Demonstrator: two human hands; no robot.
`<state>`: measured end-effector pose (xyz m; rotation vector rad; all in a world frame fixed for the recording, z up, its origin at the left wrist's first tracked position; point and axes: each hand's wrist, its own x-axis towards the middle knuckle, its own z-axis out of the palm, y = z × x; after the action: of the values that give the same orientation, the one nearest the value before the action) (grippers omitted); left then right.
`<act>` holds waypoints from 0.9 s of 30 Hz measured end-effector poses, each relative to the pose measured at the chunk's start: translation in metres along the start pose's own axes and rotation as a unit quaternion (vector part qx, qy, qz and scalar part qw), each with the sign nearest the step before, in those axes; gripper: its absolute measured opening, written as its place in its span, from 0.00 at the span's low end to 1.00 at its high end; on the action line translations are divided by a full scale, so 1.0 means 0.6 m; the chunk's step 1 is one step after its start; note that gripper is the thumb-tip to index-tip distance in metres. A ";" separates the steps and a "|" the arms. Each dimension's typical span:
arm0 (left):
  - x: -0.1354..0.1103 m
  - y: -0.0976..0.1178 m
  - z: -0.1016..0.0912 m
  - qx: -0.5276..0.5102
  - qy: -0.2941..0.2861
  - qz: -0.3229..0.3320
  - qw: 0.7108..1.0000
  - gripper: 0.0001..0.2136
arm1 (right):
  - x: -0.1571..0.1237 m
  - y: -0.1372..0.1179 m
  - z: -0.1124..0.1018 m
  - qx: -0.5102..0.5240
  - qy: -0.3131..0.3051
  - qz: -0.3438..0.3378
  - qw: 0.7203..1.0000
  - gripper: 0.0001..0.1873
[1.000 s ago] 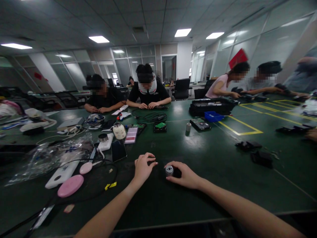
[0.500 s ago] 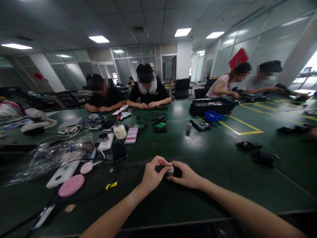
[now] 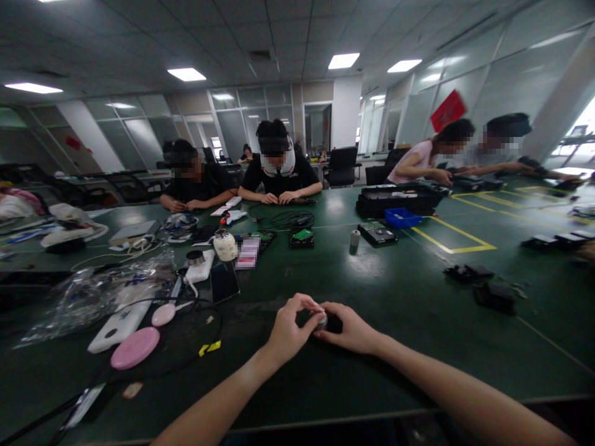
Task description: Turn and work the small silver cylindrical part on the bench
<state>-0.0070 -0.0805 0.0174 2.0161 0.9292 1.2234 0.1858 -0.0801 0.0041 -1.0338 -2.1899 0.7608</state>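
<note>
Left fingers (image 3: pixel 307 302) now atop cylinder (image 3: pixel 323 321)

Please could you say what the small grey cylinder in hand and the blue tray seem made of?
Small grey cylinder: probably satin metal, from its soft sheen, though partly hidden.
Blue rectangular tray: likely smooth plastic, from its even colour.

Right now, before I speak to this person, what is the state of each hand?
Left hand: curled at the top of the small metal cylinder; whether it pinches anything cannot be told.
Right hand: closed around that cylinder.
</note>
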 end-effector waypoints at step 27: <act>0.007 0.000 -0.016 0.070 -0.040 0.029 0.996 0.07 | 0.001 0.003 0.005 -0.011 0.013 -0.011 1.000 0.20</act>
<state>-0.0143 -0.0757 0.0234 2.1990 0.9453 1.1259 0.1838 -0.0794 0.0011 -1.0230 -2.1878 0.7107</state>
